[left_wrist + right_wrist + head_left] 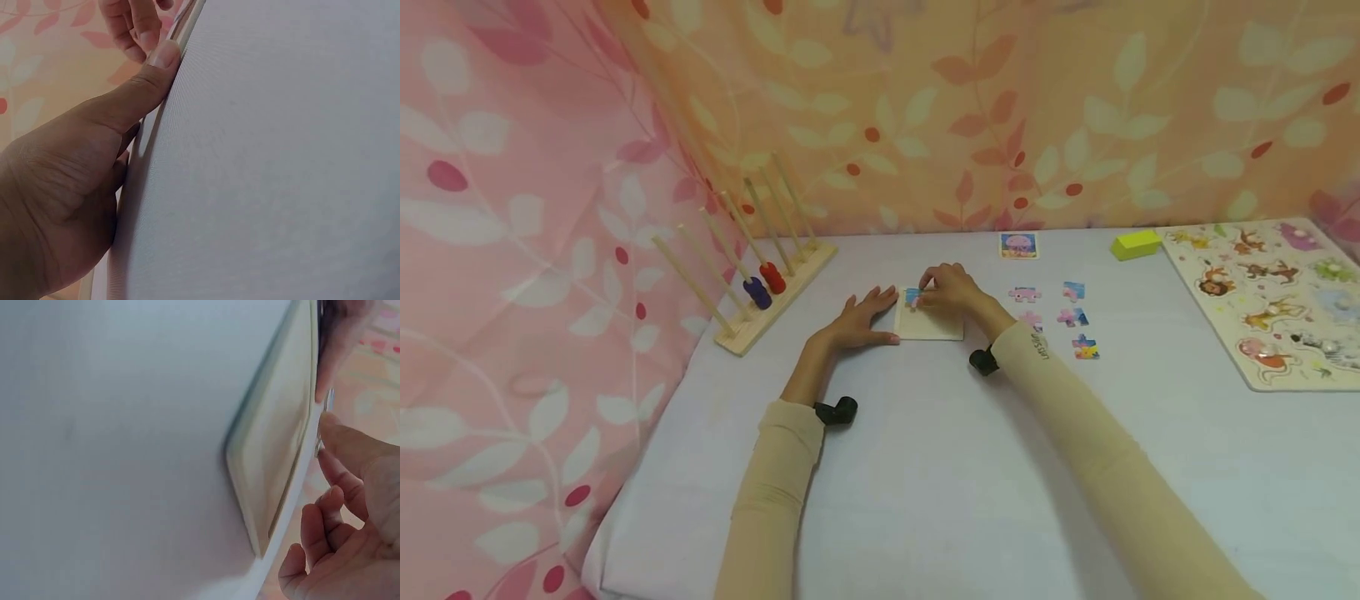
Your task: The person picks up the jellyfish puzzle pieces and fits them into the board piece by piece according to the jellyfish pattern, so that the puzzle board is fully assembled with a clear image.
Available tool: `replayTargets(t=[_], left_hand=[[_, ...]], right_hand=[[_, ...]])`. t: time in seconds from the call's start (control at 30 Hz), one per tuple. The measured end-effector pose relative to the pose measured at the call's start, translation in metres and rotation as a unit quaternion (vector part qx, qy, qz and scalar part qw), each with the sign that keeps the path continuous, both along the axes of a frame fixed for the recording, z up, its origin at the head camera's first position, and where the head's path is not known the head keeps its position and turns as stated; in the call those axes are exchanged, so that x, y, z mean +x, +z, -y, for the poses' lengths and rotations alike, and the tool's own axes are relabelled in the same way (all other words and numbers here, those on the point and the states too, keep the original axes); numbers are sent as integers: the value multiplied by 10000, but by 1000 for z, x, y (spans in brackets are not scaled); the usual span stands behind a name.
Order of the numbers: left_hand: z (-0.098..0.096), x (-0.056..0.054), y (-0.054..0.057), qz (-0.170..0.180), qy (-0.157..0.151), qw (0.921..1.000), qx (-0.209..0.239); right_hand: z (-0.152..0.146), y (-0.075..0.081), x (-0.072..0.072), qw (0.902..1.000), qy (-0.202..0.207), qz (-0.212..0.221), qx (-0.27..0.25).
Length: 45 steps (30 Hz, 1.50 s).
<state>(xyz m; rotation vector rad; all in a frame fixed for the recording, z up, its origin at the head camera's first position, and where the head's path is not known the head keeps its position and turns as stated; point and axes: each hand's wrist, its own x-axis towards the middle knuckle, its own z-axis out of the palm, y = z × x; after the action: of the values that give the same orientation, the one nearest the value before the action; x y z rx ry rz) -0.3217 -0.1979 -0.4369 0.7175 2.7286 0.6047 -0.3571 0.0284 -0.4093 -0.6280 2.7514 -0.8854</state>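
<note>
A small square wooden puzzle board (940, 330) lies on the white-covered table. My left hand (856, 323) is spread at its left side, thumb near the front corner and a fingertip by the back corner. In the left wrist view the thumb (140, 90) lies straight along the board's edge. Over the back left part of the board, my right hand (957, 290) pinches a blue and pink jigsaw piece (913, 297) between thumb and fingers. The right wrist view shows the board's raised frame (240, 487) edge-on, with the piece mostly hidden by the fingertips.
Several loose jigsaw pieces (1073, 317) lie right of the board, below a small picture card (1018, 245). A yellow block (1136, 244) and an animal puzzle board (1270, 300) are farther right. A wooden peg stand (782, 304) with blue and red beads stands at left.
</note>
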Motion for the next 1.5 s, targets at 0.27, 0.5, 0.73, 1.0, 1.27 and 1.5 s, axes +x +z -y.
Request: replayTargets(t=[0.27,0.5,0.73,1.0,1.27,1.5], left_hand=[[-2,2,0,34,-23,10000,68],[0,2,2,79,55,10000,-25],[-2,1,1,125,61,9999,-59],[-7,-3,4,216,23,9997,-99],[-5,-2,6,69,-43,9996,-274],[2,1,5,1,40,9994,-339]], right_hand=[[9,-4,9,9996,-221,-114,154],[11,-5,8,9987,-299,-340,-230],[6,-10,4,9972,-314,-275,-620],[-32,10,-8,9917,-494,-88,-1184],[-109,15,-8,9933,-859,7,-771],[-148,1,-1,9932,-946,632,-240]])
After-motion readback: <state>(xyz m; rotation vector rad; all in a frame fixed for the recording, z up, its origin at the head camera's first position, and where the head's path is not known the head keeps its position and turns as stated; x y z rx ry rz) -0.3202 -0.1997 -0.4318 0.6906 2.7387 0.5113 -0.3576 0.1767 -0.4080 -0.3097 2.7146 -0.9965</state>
